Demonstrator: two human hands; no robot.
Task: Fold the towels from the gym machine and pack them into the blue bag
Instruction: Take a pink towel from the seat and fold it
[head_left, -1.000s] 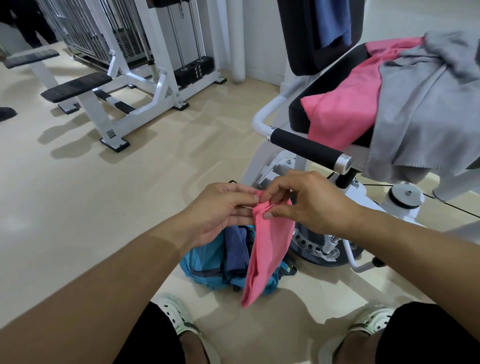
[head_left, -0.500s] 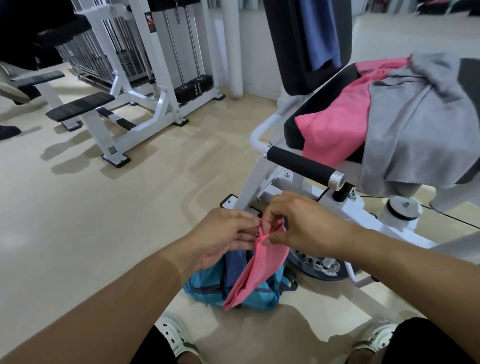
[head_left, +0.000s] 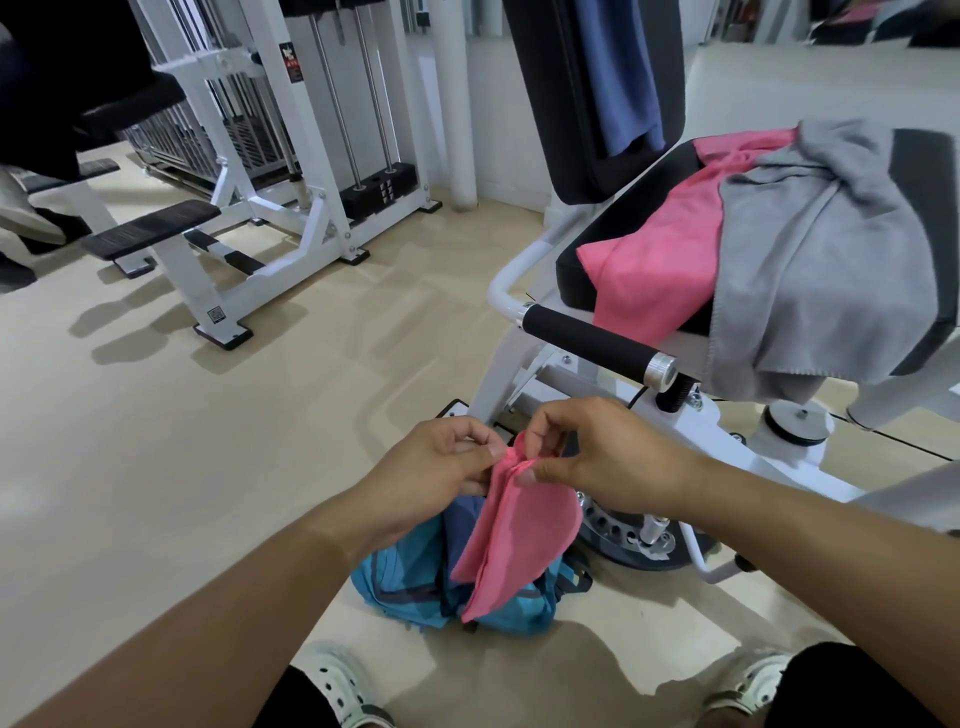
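A small pink towel (head_left: 519, 530) hangs folded from both of my hands, pinched at its top edge. My left hand (head_left: 436, 462) and my right hand (head_left: 597, 452) meet there, fingertips close together. Directly below, the blue bag (head_left: 400, 587) lies open on the floor with a dark blue cloth (head_left: 462, 525) inside; the pink towel's lower end covers part of the bag. On the gym machine seat (head_left: 587, 244) to the right lie a larger pink towel (head_left: 660, 265) and a grey towel (head_left: 810, 260). A blue towel (head_left: 618, 73) hangs over the backrest.
The machine's black padded handle (head_left: 587, 338) and white frame (head_left: 727, 447) stand just behind my hands. Another white weight machine (head_left: 244, 171) with black pads is at the back left. My two white clogs (head_left: 337, 686) are on the beige floor near the bag.
The pink towel has been folded shorter and wider, its lower end raised. My hands stay together at its top edge above the bag.
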